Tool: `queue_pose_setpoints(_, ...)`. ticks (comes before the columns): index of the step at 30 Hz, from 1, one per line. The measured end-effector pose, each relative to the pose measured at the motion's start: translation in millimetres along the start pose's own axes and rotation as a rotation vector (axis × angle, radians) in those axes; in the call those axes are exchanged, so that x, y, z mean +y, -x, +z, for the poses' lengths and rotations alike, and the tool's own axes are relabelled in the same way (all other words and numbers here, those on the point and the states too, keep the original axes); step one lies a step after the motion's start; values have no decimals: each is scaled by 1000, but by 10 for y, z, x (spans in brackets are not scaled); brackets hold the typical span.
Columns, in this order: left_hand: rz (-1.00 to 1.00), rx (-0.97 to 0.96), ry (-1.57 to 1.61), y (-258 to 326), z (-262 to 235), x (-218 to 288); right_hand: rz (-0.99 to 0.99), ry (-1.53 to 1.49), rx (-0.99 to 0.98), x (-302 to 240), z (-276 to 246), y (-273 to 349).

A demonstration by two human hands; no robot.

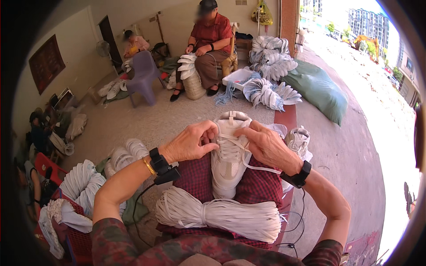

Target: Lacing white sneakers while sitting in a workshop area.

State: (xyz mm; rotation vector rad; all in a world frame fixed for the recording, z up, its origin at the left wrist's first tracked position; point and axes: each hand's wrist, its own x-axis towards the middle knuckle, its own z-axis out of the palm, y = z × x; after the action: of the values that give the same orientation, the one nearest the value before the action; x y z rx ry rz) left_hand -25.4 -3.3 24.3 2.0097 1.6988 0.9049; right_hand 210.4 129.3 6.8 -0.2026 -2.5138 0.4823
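A white sneaker (225, 170) stands between my knees, its toe toward me and its heel opening away. A flat white shoelace (230, 142) crosses its tongue in rows, and one loose length trails right beneath my right hand. My left hand (191, 141) is closed at the sneaker's upper left eyelets, thumb and forefinger pinching at the lace there. My right hand (268, 144) is closed too, its fingertips pinching the lace over the upper right eyelets. Across my lap, on red checked cloth (262, 188), lies a thick tied bundle of white shoelaces (217, 213).
Another sneaker (298, 141) sits right of my knee. White shoe pieces (82, 181) fill a red basket (80, 241) at left. Ahead are a purple chair (144, 75), a seated person (217, 33), more stacked pieces (270, 95) and a green sack (317, 88). Cables hang from my wrist devices.
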Motion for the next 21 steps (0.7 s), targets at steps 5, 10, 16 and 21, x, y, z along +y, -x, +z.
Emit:
queue_pose_setpoints(5,64,195,-17,72,118,-197,11,-62,207,-128,178,134)
queue_pose_setpoints(10,151,258,-138,20,242,-134,86,-49,196,-126,270,96)
queue_pose_setpoints(16,156,280,-109,23,296,-136,328,-299,89,-172,71,-20)
queue_pose_setpoints(21,182,312,-160,40,326,-184,417,-349,-2,86,-72,-18)
